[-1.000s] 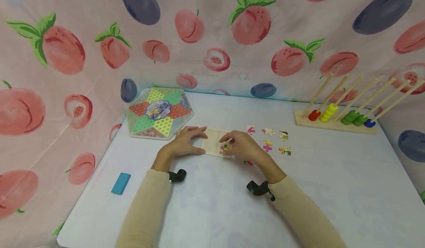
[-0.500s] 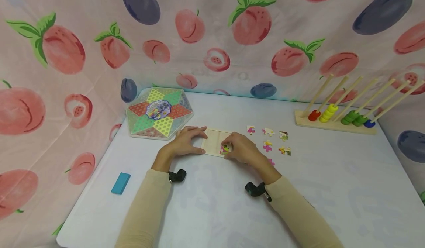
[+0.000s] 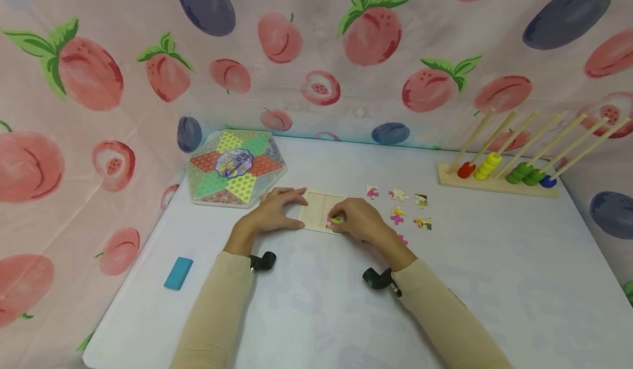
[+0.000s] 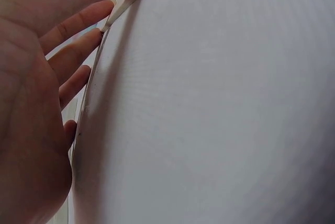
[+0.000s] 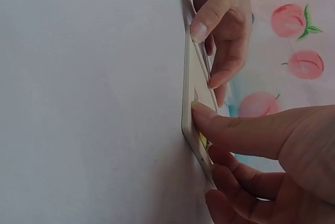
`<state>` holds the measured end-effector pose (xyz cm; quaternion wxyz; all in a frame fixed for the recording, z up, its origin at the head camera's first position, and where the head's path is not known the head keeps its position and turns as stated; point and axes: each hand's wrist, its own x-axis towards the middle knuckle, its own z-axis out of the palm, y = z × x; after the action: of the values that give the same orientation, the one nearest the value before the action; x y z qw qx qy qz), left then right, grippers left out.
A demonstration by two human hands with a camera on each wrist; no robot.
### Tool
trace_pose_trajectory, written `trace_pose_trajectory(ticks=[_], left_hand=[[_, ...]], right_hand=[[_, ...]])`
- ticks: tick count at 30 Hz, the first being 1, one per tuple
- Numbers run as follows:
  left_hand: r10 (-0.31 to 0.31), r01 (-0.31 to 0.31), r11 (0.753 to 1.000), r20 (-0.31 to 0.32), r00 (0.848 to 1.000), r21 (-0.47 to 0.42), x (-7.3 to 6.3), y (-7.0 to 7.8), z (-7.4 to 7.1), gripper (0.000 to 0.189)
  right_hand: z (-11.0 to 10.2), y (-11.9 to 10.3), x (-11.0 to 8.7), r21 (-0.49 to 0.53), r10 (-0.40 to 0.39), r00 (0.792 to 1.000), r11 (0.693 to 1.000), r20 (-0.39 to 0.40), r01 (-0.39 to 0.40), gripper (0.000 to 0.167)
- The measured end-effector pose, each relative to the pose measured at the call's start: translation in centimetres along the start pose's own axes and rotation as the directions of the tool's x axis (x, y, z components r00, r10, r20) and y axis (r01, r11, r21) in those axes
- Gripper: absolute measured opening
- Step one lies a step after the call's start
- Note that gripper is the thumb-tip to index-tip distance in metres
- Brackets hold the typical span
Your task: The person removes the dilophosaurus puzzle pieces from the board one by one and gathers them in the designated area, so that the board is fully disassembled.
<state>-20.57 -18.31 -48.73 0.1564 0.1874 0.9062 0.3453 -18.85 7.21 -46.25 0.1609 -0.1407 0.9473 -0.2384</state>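
Note:
A shallow wooden puzzle tray point(image 3: 315, 210) lies on the white table. My left hand point(image 3: 274, 212) holds its left side, the thumb at the near corner and the fingers toward the far one. In the tray's near right corner sits a pink, green and yellow jigsaw piece point(image 3: 330, 223). My right hand point(image 3: 363, 221) has thumb and index finger on that piece, partly covering it. From the right wrist view, the right thumb point(image 5: 230, 130) reaches over the tray rim point(image 5: 186, 88) and the other fingers curl by the far side.
Several loose jigsaw pieces point(image 3: 397, 216) lie right of the tray, some partly behind the right hand. A Chinese checkers box point(image 3: 234, 166) stands at the back left, a blue block point(image 3: 178, 273) at the front left. A pegged bead rack point(image 3: 499, 184) occupies the back right.
My right hand's thumb and index finger have closed in on the piece in the tray corner, from a more spread pose above it. The left hand stays at the tray's left side.

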Motion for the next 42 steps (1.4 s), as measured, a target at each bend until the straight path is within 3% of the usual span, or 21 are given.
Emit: trace_pose_trajectory(ticks=[14,25,33,42], left_hand=[[0.002,-0.002,1.0,-0.001,1.0,-0.023,-0.1,0.1,-0.1,0.049],[-0.004,0.003,1.0,-0.007,1.0,-0.022,0.1,0.0,0.0,0.049],[-0.009,0.009,1.0,0.0,1.0,-0.022,0.1,0.1,0.0,0.049],[0.004,-0.004,1.0,-0.004,1.0,0.01,0.0,0.2,0.0,0.049]], right_hand=[[0.1,0.1,-0.3,0.035,-0.011,1.0,0.999,0.007,0.01,0.026],[0.0,0.0,-0.5,0.052,-0.046,0.998,0.997,-0.05,0.049,0.027],[0.0,0.4,-0.3,0.147,-0.071,0.997,0.986,-0.039,0.076,0.028],[-1.4,0.1,-1.2,0.26,-0.053,0.999,0.964,-0.009,0.054,0.04]])
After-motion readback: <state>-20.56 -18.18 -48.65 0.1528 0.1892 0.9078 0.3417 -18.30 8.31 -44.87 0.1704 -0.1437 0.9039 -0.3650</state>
